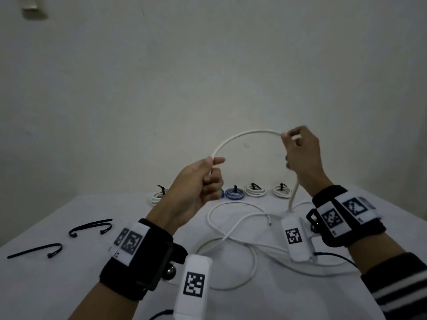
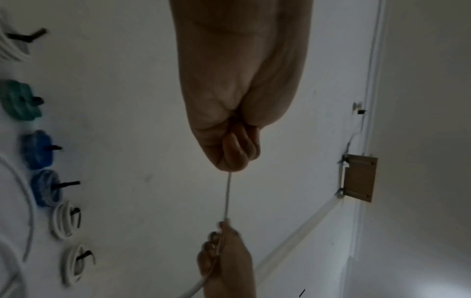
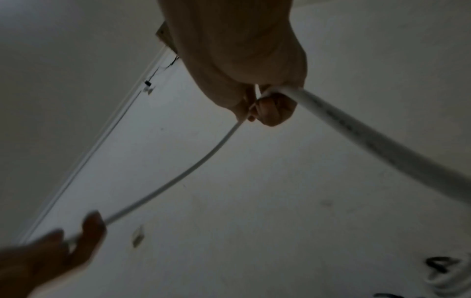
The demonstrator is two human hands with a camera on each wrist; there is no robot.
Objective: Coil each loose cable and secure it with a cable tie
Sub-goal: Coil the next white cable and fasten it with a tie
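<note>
All 3 views are dim and grey. A brighter patch shows right of the wooden plate (image 2: 359,178); coiled cables (image 2: 40,167) left of it smear, and straight lines around it bow.

head cam sits high, looks forward and down over the table (image 1: 69,285) toward the wall (image 1: 208,65), both hands mid-frame. left wrist cam sits close under the left hand (image 2: 237,100), faces along it at the wall, tied coils (image 2: 38,149) at its left edge. right wrist cam looks up past the right hand (image 3: 242,60). all three share the white cable (image 1: 245,135) between hands.
</note>
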